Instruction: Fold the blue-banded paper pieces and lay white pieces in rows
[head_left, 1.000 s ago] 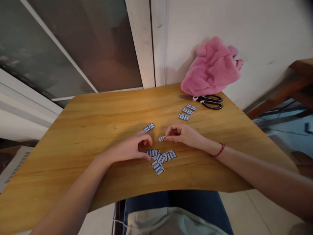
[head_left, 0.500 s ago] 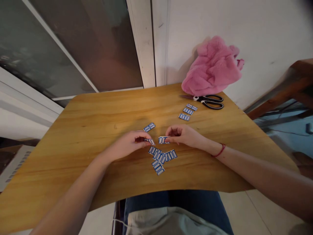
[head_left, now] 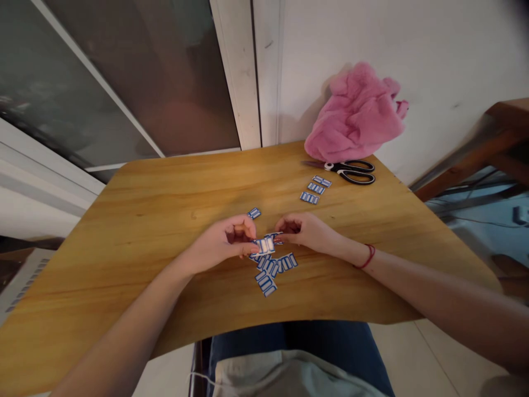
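Observation:
My left hand (head_left: 235,240) pinches a small white label piece with blue borders (head_left: 265,245) between thumb and fingers. My right hand (head_left: 303,230) is closed on another blue-bordered label piece (head_left: 273,236), partly hidden behind the left one. Both pieces overlap in view; whether they touch I cannot tell. Just below, several similar label pieces (head_left: 266,282) lie in an overlapping cluster on the wooden table (head_left: 198,187). One more label piece (head_left: 255,213) lies behind my left hand, partly covered by it.
Three label pieces (head_left: 309,197) lie in a column at the back right. Beside them are black-handled scissors (head_left: 356,171), blades pointing left. A pink plush cloth (head_left: 357,118) rests at the back edge against the wall. A cardboard box (head_left: 28,281) stands at far left.
My left hand has moved right and turned its label piece flatter to view, bringing it in front of the right hand's piece. My right hand has shifted slightly left.

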Tool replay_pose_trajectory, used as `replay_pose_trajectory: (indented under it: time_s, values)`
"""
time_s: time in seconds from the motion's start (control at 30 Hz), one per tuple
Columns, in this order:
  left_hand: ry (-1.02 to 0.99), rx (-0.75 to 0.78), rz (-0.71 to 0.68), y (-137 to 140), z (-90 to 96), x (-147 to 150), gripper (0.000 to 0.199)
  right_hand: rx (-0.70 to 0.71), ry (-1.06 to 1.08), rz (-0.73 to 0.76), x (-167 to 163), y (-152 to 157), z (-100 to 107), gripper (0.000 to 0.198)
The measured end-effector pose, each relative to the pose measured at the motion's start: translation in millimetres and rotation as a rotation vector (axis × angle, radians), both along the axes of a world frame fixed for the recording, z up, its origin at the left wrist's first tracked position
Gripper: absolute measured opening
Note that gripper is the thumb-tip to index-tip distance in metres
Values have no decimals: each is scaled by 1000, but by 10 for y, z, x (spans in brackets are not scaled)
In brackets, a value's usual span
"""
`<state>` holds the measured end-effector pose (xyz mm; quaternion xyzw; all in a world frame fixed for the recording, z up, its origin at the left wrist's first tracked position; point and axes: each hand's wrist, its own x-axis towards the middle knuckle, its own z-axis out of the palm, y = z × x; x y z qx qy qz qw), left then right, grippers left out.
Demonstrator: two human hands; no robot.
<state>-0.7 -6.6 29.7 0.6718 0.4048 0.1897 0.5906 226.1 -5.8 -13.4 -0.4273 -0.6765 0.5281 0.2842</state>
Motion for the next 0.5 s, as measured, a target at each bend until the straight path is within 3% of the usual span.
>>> replay_pose_trajectory:
  time_s: [0.17, 0.3, 0.5]
  values:
    - [77, 189, 37, 25, -101, 18, 20, -47, 39, 85, -10, -15, 11, 22]
    - [168, 278, -45, 69, -225, 36, 18, -103, 76, 147, -11, -33, -23, 28]
    - [270, 387, -77, 39, -193, 63, 22, -125, 105, 143, -8, -38, -33, 29]
